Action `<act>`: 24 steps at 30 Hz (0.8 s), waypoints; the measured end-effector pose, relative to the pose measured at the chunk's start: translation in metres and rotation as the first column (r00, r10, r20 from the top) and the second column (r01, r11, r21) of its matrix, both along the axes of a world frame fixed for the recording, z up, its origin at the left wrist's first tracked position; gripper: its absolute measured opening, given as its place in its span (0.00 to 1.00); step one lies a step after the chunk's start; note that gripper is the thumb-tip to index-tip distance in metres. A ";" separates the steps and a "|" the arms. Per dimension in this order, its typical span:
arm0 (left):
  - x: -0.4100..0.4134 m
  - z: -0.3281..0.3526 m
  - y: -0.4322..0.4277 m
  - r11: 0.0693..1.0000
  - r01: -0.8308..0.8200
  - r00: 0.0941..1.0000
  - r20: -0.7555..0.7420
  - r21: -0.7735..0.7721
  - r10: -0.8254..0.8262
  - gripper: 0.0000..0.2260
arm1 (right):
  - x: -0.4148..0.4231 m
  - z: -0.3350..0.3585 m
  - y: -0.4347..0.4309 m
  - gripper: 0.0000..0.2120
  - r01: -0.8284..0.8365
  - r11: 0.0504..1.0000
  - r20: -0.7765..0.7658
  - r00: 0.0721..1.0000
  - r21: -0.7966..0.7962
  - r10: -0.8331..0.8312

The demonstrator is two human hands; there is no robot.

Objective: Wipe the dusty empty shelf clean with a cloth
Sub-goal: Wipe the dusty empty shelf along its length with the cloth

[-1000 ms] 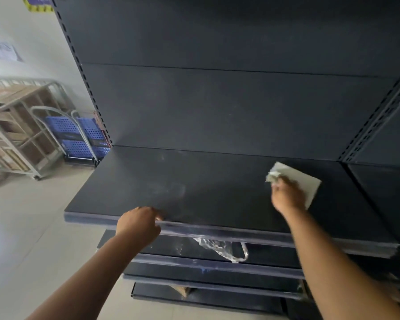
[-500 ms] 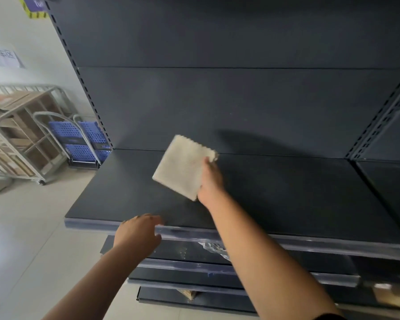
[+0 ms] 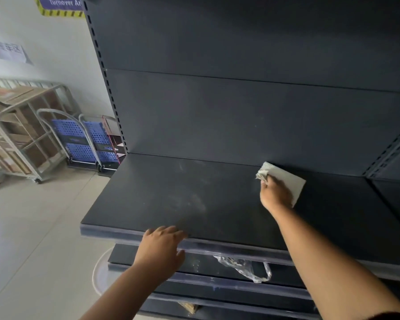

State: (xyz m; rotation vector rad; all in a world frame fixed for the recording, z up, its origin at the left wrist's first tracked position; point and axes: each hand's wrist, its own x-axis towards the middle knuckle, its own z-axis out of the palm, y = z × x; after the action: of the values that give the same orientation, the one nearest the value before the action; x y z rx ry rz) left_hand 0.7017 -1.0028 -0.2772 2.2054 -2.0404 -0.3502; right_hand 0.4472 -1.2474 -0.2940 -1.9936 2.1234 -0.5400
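- A dark metal shelf (image 3: 217, 204) fronts a dark back panel; pale floor tiles and two blue trolleys (image 3: 88, 142) lie to the left.
- Half a second ago the cloth (image 3: 284, 181) was lifted mid-shelf; now it lies pressed flat at the back right, near the panel, so another wiping pass looks under way.
- One cloth, one right hand (image 3: 275, 195) with its grip closed on a bunched corner.
- One left hand (image 3: 162, 247), grip open, fingers resting on the shelf's front edge.
- Dust smears remain centre-left.

A shop stockroom: dark gondola shelving (image 3: 194, 199), blue platform trolleys (image 3: 86, 139), a roll cage (image 3: 21, 135).
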 end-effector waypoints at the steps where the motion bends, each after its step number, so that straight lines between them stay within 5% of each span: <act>1: 0.004 -0.001 0.000 1.000 0.010 1.000 -0.024 0.002 -0.010 0.20 | 0.020 -0.002 0.002 0.15 -0.042 0.999 -0.044 0.998 -0.016 0.041; 6: 0.030 -0.001 0.002 0.996 0.083 0.981 -0.176 -0.010 -0.084 0.20 | 0.154 -0.002 0.018 0.16 -0.293 0.956 -0.023 0.956 -0.001 0.293; 9: 0.046 -0.003 0.004 0.991 0.107 0.967 -0.223 -0.077 -0.122 0.18 | 0.235 0.014 0.032 0.16 -0.402 0.907 0.373 0.866 0.123 0.333; 11: 0.058 -0.003 0.006 0.989 0.099 0.962 -0.242 -0.114 -0.124 0.15 | 0.275 0.032 0.046 0.17 -0.485 0.855 0.830 0.542 0.186 0.127; 14: 0.077 -0.002 0.010 0.986 0.091 0.973 -0.198 -0.140 -0.118 0.13 | 0.291 0.050 0.061 0.13 -0.490 0.845 0.977 0.091 0.214 -0.194; 18: 0.106 0.003 0.009 0.989 0.069 0.991 -0.108 -0.130 -0.083 0.12 | 0.243 0.068 0.065 0.13 -0.401 0.883 0.948 -0.094 0.243 -0.303; 21: 0.123 0.007 0.007 0.992 0.029 0.996 -0.076 -0.124 -0.039 0.10 | 0.176 0.077 0.064 0.12 -0.155 0.971 0.975 -0.101 0.180 -0.197; 23: 0.131 0.009 0.005 0.994 0.021 0.998 -0.062 -0.110 -0.028 0.09 | 0.127 0.078 0.070 0.12 0.050 0.996 0.992 0.102 0.068 -0.072; 24: 0.134 0.010 0.005 0.995 0.022 0.998 -0.054 -0.094 -0.027 0.09 | 0.102 0.075 0.074 0.13 0.137 0.991 0.949 0.314 -0.004 -0.040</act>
State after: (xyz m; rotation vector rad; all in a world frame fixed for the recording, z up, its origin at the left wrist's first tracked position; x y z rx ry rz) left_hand 0.8362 -0.9981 -0.2674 2.0945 -2.0143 -0.3081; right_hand 0.5492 -1.1729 -0.2186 -0.9924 1.3711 -1.4144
